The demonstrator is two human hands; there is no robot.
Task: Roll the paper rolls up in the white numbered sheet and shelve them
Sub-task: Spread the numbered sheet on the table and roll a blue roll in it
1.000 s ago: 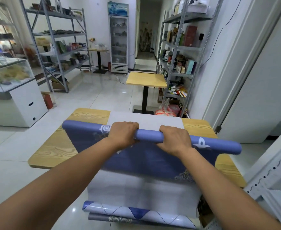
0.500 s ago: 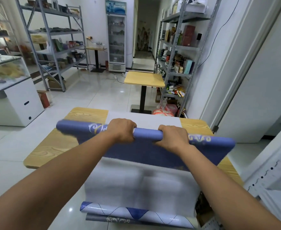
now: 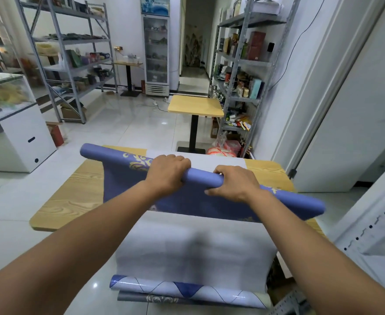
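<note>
Wooden tabletop (image 3: 73, 201) — left hand (image 3: 166, 172), right hand (image 3: 234, 184) clasp purple roll (image 3: 203, 177) overhand.

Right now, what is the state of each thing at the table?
blue roll: partly unrolled, lifted, loose part hanging.
left hand: grips the blue roll.
right hand: grips the blue roll.
white sheet: spread flat over the table, near edge hanging off.
diamond-pattern roll: rolled up, lying below the sheet's near edge.
grey roll: rolled up, beside it.

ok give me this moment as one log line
stage: roll-up | left hand: grips blue roll | right hand: grips blue roll | white sheet: on table, near end hanging off | shelved: not yet
</note>
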